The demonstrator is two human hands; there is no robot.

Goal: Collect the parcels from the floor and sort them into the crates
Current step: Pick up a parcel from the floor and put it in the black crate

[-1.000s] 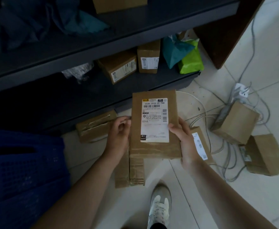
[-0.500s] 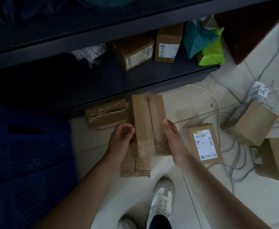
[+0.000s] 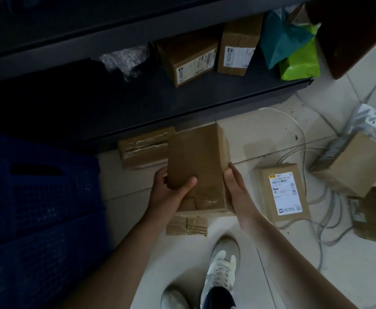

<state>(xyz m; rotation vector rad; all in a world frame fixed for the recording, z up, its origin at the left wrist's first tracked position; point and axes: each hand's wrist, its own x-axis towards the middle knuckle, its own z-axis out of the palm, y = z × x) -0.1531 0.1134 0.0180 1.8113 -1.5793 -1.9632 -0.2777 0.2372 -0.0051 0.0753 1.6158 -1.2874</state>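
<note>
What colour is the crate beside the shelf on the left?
The crate is dark blue, best seen in the head view, its only view.

My parcel (image 3: 196, 161) was plain brown w/ glossy tape strips. Saw the crate (image 3: 37, 208) was dk blue, mesh pattern; the label (image 3: 282, 192) white w/ blk print; one teal bag (image 3: 280, 39), one lime-green bag (image 3: 300, 63); my shoe (image 3: 221, 264) white.

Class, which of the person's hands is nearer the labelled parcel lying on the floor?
Right. The right hand is just beside the labelled parcel; the left hand is across the held box.
</note>
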